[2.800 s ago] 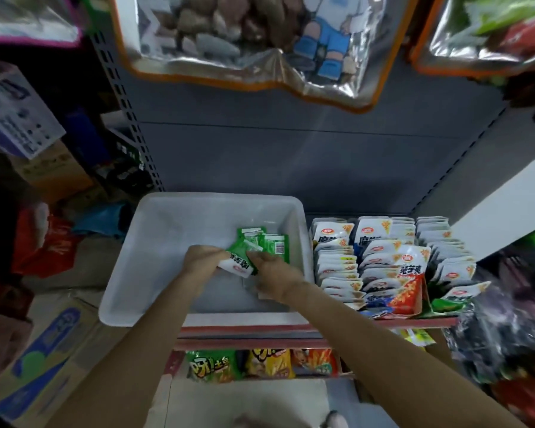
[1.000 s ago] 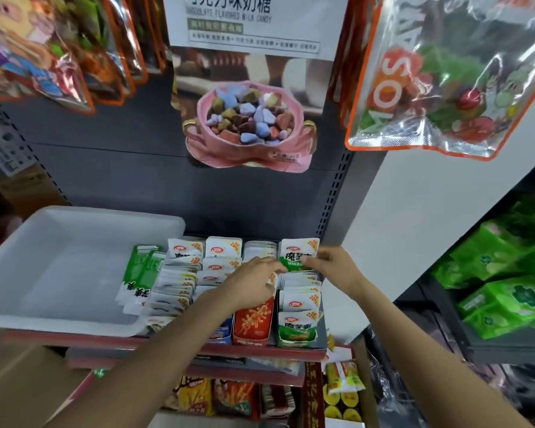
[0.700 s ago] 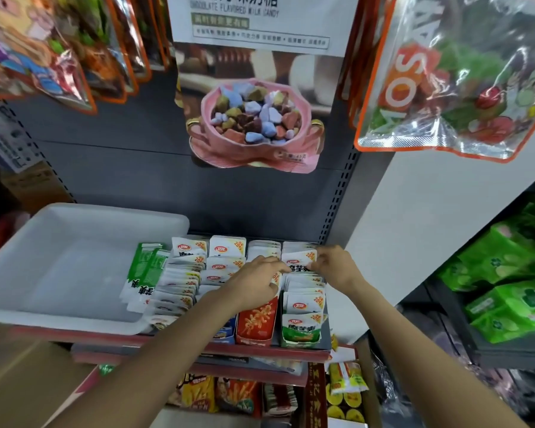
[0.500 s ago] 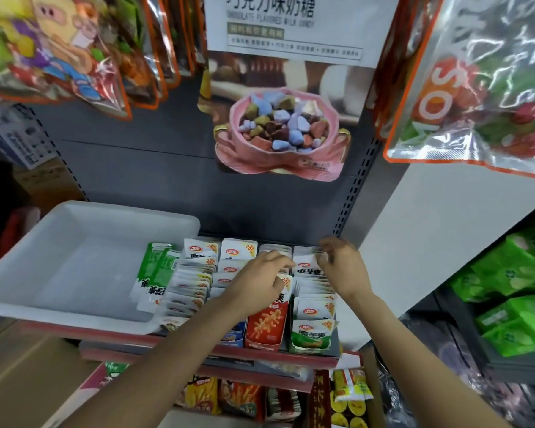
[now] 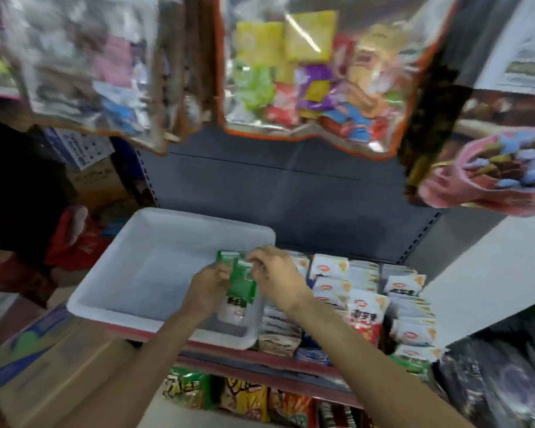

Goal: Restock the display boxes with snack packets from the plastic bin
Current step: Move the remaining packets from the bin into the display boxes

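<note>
Both hands, the left hand [image 5: 206, 288] and the right hand [image 5: 275, 276], hold green snack packets [image 5: 240, 281] with curled fingers over the white bin's [image 5: 112, 310] right side.

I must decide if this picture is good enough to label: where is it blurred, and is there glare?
Head view: motion blur smears the whole picture, worst on the hanging bags at the top; a white glare streak crosses the middle one. The green packets between the left hand and right hand keep their colour, but their print is unreadable. The white bin looks evenly lit.
</note>
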Demonstrator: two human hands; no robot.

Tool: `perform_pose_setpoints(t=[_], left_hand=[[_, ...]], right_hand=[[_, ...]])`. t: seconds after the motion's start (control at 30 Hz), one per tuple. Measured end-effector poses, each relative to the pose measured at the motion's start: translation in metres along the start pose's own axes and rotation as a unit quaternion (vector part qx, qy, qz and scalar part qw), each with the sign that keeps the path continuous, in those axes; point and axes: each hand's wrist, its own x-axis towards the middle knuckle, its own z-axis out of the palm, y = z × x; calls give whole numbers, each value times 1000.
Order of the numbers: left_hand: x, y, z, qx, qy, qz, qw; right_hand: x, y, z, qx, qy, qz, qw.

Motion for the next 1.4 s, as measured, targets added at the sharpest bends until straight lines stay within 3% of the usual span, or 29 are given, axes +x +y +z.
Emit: perform_pose_setpoints(t=[0.07, 0.17, 0.27, 0.4, 0.53, 0.7, 0.8, 0.93, 1.07, 1.17, 1.3, 1.4], left_hand=[[9, -21, -10, 73, -39, -27, 996], [20, -39, -14, 143, -119, -80, 979], [25, -48, -9, 141, -183, -105, 967], [31, -61, 0, 113, -228, -128, 959], [33, -63, 12, 48, -235, -162, 957], [34, -68, -1, 70, -210, -163, 962], [36, -72, -12, -32, -175, -177, 968], [34, -54, -44, -177, -93, -179, 963], [16, -12, -70, -267, -111, -141, 947], [3, 24, -68, -297, -143, -100, 939], [-4, 79, -39, -320, -140, -38, 936], [-7, 113, 2, -250, -129, 66, 957]], right_hand=[[19, -17, 30, -2, -38, 20, 999], [39, -21, 75, -45, -129, 119, 983], [43, -15, 103, -65, -199, 232, 950], [42, -9, 116, -35, -240, 320, 916], [38, -9, 122, -50, -284, 303, 908], [39, -20, 109, -45, -304, 272, 912], [36, -23, 94, -60, -292, 216, 930], [31, -24, 73, -121, -213, 129, 961], [22, -23, 51, -137, -73, 63, 986], [5, -19, 21, -158, 44, 27, 986], [-29, 4, -28, -101, 204, -16, 974], [-57, 31, -72, -69, 271, 32, 959]])
